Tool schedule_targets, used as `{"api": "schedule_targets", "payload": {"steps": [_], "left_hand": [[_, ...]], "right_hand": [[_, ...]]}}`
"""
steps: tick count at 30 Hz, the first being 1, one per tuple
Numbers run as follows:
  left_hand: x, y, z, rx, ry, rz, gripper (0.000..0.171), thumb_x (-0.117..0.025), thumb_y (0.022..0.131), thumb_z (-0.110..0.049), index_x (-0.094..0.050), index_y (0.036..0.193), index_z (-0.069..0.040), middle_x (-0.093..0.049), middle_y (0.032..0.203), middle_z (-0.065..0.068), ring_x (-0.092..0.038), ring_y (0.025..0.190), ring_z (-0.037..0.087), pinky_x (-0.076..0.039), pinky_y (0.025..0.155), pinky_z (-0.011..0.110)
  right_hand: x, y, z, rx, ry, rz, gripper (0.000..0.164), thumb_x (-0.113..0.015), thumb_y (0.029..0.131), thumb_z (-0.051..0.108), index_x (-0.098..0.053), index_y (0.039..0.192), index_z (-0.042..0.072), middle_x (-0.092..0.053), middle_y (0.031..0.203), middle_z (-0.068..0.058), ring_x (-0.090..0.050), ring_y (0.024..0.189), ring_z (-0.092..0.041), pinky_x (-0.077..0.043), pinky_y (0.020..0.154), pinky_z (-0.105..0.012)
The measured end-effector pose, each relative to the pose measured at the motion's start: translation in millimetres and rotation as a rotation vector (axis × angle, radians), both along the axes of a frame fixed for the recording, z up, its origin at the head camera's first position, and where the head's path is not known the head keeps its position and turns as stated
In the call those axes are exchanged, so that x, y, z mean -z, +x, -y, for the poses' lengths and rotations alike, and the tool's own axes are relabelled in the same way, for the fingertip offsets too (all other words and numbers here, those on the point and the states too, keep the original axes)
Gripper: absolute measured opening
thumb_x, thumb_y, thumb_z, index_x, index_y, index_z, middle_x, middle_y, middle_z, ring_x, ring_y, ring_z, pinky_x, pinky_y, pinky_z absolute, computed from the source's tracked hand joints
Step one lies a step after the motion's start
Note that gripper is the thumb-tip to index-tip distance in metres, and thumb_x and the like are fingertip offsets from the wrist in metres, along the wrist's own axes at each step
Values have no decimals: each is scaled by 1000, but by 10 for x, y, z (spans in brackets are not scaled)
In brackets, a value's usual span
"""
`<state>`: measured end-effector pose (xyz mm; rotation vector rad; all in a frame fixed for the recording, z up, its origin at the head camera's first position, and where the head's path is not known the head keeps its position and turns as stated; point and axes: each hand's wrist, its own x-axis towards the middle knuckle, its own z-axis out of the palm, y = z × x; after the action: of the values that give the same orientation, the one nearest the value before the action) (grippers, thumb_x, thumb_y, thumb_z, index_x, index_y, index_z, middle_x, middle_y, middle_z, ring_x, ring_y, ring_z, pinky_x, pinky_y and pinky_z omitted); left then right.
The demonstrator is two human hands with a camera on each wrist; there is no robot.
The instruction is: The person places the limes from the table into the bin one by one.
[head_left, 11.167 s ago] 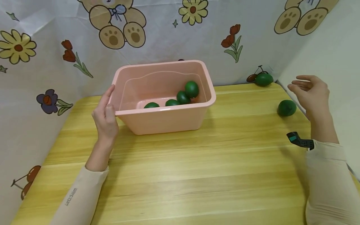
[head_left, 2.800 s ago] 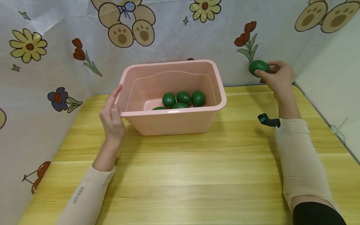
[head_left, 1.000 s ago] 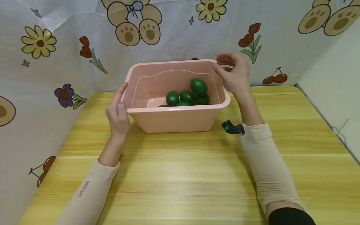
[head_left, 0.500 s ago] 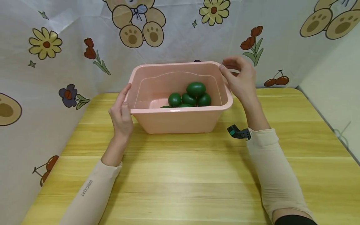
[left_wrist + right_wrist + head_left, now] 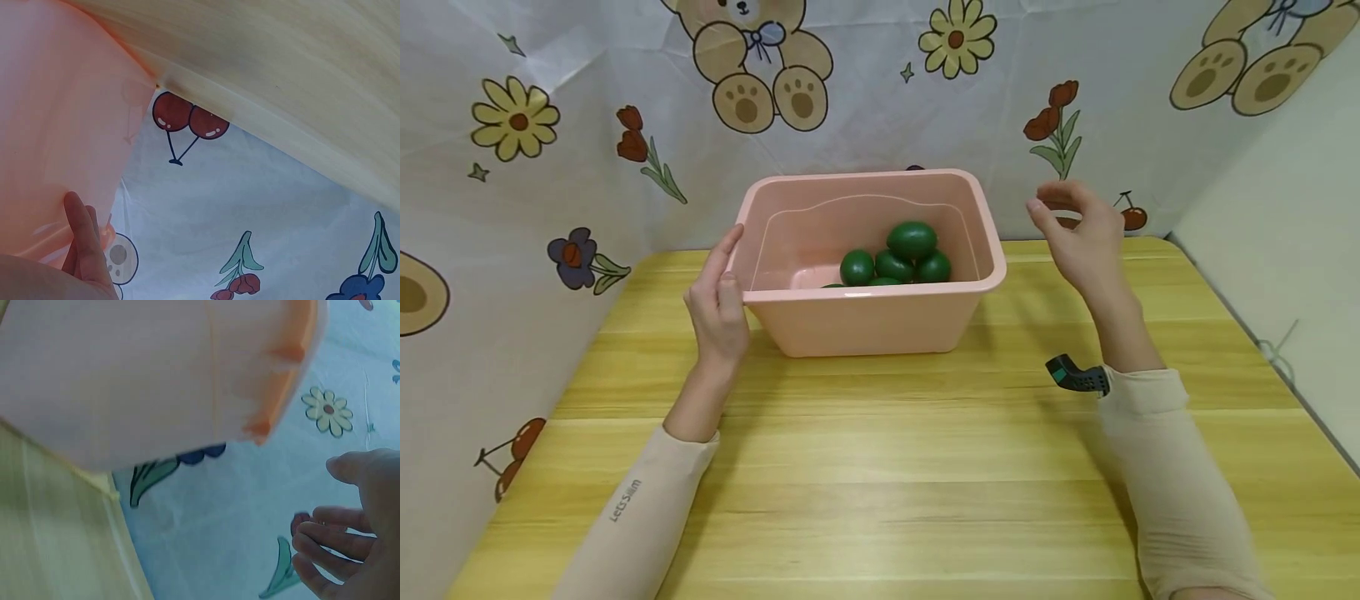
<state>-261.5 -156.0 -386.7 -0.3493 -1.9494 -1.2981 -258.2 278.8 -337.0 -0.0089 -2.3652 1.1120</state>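
Note:
A pink plastic bin (image 5: pixel 861 325) stands on the wooden table with several dark green limes (image 5: pixel 912 240) inside, partly hidden by its front wall. One lime lies on top of the others. My left hand (image 5: pixel 718 312) holds the bin's left rim near the front corner; in the left wrist view its fingers (image 5: pixel 84 240) lie along the bin's outer wall. To the right of the bin, my right hand (image 5: pixel 1082 237) hovers above the table, apart from the rim. Its fingers are loosely bent with nothing between them, as the right wrist view also shows.
The wooden table (image 5: pixel 880 475) reaches back to a white cloth (image 5: pixel 865 117) printed with bears and flowers. A pale wall (image 5: pixel 1270 250) runs along the right side. A black strap (image 5: pixel 1077 375) sits at the right wrist.
Earlier my right hand lifted a lime from the table's right side and released it into the bin. Since half a second ago it has moved right, away from the rim. My left hand stays put.

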Motion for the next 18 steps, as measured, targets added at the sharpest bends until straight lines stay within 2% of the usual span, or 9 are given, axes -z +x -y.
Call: {"api": "schedule_targets", "payload": {"steps": [4,8,11,14,18], "left_hand": [[-2,-3,-8,2,9,8,62,-35,91,-26,-69,142,-14,-69,141,-1,-66,125,19,-49,100,24],[7,-31,19,3,-2,9,62,-34,91,-25,-69,142,-14,-68,141,-1,-66,114,20,-46,94,18],[18,-48,37,4,-10,4,62,-34,92,-25,-68,143,-14,-68,142,-1,-65,106,21,-44,90,16],[31,-45,41,-1,-12,8,61,-35,92,-25,-68,143,-15,-68,141,0,-63,94,17,-45,87,17],[41,-23,43,-15,-37,35,60,-36,93,-24,-68,143,-15,-69,140,6,-48,68,12,-41,72,18]], "right_hand": [[82,66,-223,-14,112,55,57,-60,104,45,-58,150,10,-61,147,-16,-57,134,-38,-47,111,-54],[173,84,-390,-77,241,93,69,-57,105,47,-43,161,9,-46,161,-22,-42,146,-49,-30,118,-68],[210,68,-454,-87,315,105,79,-56,104,52,-33,165,8,-33,169,-23,-28,155,-48,-18,122,-71],[225,45,-490,-56,404,134,88,-51,103,62,-23,169,11,-20,174,-22,-14,161,-46,-7,124,-71],[257,8,-562,2,524,184,95,-38,101,74,-13,171,16,-1,177,-20,7,163,-42,7,122,-74]]}}
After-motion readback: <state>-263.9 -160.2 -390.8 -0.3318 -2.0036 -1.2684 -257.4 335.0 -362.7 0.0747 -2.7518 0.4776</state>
